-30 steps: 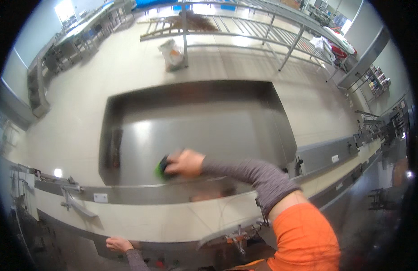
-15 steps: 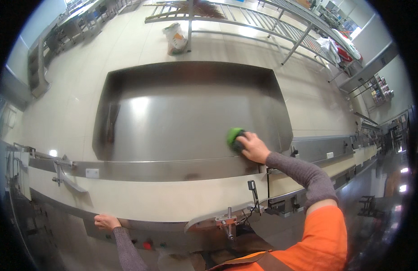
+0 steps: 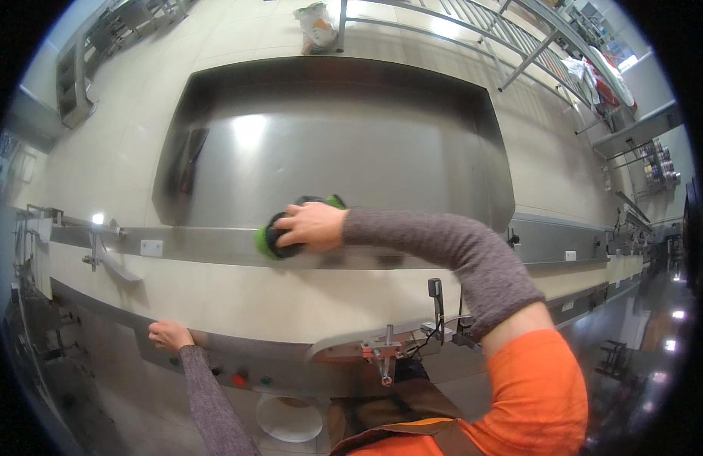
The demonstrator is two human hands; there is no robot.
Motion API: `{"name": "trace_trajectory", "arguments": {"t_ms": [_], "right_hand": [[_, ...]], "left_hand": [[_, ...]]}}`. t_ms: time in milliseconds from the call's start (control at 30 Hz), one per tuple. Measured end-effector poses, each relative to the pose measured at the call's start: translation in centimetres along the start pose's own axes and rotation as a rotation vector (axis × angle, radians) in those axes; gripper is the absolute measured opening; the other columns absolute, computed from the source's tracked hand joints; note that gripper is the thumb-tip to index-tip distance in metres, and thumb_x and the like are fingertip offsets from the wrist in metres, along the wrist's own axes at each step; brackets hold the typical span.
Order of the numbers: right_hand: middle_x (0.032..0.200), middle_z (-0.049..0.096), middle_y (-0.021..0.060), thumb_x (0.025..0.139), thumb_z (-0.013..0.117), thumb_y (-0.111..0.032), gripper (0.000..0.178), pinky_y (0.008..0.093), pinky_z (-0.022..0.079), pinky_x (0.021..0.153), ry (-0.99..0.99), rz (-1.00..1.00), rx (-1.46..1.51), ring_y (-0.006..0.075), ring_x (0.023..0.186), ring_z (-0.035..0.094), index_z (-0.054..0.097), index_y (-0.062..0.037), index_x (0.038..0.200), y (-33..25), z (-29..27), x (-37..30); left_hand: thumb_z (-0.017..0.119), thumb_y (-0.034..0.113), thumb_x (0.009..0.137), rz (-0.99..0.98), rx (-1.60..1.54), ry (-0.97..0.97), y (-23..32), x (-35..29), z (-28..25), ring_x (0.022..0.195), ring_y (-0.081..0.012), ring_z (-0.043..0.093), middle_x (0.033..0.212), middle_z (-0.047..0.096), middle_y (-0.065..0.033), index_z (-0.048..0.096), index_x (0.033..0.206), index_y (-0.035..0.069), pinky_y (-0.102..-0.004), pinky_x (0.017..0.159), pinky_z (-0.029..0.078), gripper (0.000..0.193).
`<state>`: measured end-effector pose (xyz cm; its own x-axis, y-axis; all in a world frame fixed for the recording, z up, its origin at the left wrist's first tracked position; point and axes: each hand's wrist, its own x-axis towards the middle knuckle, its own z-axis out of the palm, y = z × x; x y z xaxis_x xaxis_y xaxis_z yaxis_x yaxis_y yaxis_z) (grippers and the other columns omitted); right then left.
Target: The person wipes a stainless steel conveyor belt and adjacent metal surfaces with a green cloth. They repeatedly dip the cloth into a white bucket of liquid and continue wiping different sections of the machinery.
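Observation:
My right hand (image 3: 313,226) is closed around a rounded green and black hand-held object (image 3: 269,235); its exact kind I cannot make out. A second green part of it shows past my knuckles. It sits against the steel rail (image 3: 207,239) between the wide steel tray (image 3: 351,159) and the cream conveyor belt (image 3: 237,296). My right arm reaches left across the belt. At the near left, my left hand (image 3: 170,335) has its fingers curled over the conveyor's metal side edge (image 3: 252,343).
A dark slim object (image 3: 190,159) lies at the tray's left wall. A clamp bracket (image 3: 385,353) and a small black sensor (image 3: 435,296) stand at the belt's near edge. Below are a red button (image 3: 240,378) and a white bucket (image 3: 289,419). A sack (image 3: 316,29) stands behind.
My right hand has swept left and nearer with the green and black object, from the tray's right part to the rail. My left hand stays on the edge. The view has tilted nearer.

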<state>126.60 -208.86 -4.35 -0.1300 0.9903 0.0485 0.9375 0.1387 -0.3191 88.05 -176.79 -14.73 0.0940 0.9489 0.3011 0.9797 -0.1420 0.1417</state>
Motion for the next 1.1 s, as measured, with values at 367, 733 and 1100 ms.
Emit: {"name": "trace_trajectory", "arguments": {"t_ms": [367,733,1100], "right_hand": [[0.123,0.052,0.0038,0.067,0.07,-0.008,0.031,0.0415,0.055,0.069,-0.549,-0.119,0.118,0.0339,0.106,0.051,0.068,-0.0215,0.096,-2.0,-5.2,-15.8],[0.111,0.051,0.0094,0.082,0.061,-0.024,0.033,0.0372,0.045,0.07,-0.113,-0.414,-0.088,0.0259,0.096,0.052,0.058,-0.0145,0.113,-8.2,1.6,1.1],[0.109,0.053,0.0089,0.083,0.062,-0.025,0.025,0.0383,0.046,0.069,0.176,0.043,-0.159,0.0296,0.099,0.052,0.061,-0.0168,0.106,-10.2,5.6,21.5]], "left_hand": [[0.048,0.021,0.093,0.02,-0.067,0.099,-0.2,-0.1,0.6,0.102,-0.0418,0.046,0.105,0.049,-0.0234,0.048,0.097,0.002,-0.0508,0.088,0.038,0.019],[0.044,0.026,0.094,-0.007,-0.09,0.135,0.7,-0.8,-0.3,0.099,-0.0377,0.047,0.101,0.051,-0.019,0.05,0.092,0.004,-0.0496,0.088,0.036,0.023],[0.042,0.033,0.097,-0.03,-0.1,0.03,1.5,-0.1,-1.3,0.1,-0.037,0.048,0.106,0.049,-0.0209,0.051,0.096,0.004,-0.0475,0.091,0.037,0.031]]}}
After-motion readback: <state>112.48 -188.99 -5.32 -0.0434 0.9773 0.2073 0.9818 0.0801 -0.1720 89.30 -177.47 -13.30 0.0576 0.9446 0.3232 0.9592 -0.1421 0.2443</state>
